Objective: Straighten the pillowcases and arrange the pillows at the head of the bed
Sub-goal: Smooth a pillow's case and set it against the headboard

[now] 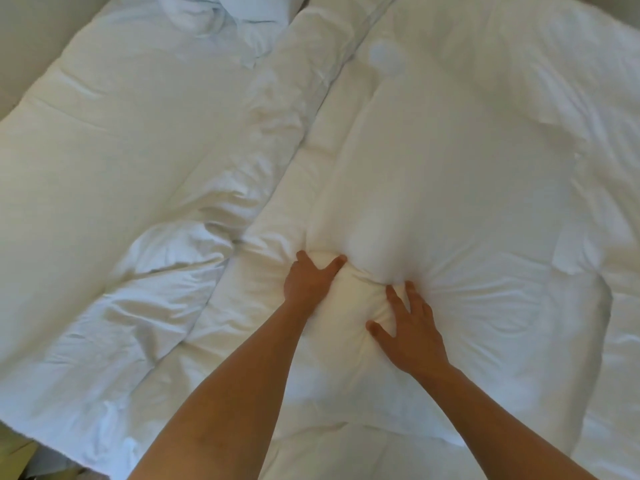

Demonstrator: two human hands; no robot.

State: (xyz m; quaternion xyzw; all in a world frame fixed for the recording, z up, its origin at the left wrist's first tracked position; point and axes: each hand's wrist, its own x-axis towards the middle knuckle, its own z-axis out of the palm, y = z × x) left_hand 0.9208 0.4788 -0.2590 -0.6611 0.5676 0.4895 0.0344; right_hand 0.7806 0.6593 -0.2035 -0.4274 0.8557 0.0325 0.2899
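A large white pillow in a white pillowcase lies on the bed, filling the middle and right of the view. My left hand digs into its near middle, fingers sunk into the stuffing and thumb spread. My right hand lies just to the right, fingers curled into the same bulge of fabric. Between the two hands a lump of pillow is bunched up, and creases fan out to the right. A second white pillow shows at the top edge, crumpled.
A rumpled white duvet covers the left half of the bed, with deep folds near its middle. A long ridge of bedding runs diagonally between duvet and pillow. A strip of floor shows at the bottom left corner.
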